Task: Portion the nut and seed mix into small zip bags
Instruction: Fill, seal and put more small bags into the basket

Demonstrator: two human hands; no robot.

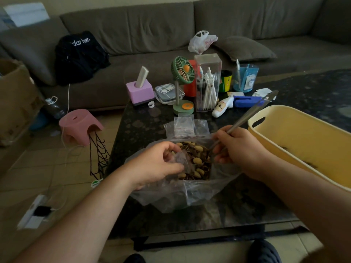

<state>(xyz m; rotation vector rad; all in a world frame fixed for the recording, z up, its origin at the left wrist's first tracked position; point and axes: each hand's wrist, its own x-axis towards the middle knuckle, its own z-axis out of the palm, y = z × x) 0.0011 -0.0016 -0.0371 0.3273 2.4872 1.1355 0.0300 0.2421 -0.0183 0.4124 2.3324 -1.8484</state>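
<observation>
Glossy dark table (pixel 144 126); L hand (pixel 153 164) pinches crinkly zip bag (pixel 180 158), R hand (pixel 237 149) grips metal tongs (pixel 252 112) over nut mix (pixel 197 160).

We see a dim, indoor scene with soft light from the upper left of the frame, where a pale window (pixel 24 13) glows. Shadows are weak and diffuse. The dark table (pixel 144 126) shows faint reflections. Edges bend from the wide lens, and the far sofa (pixel 171 25) looks slightly soft.
</observation>
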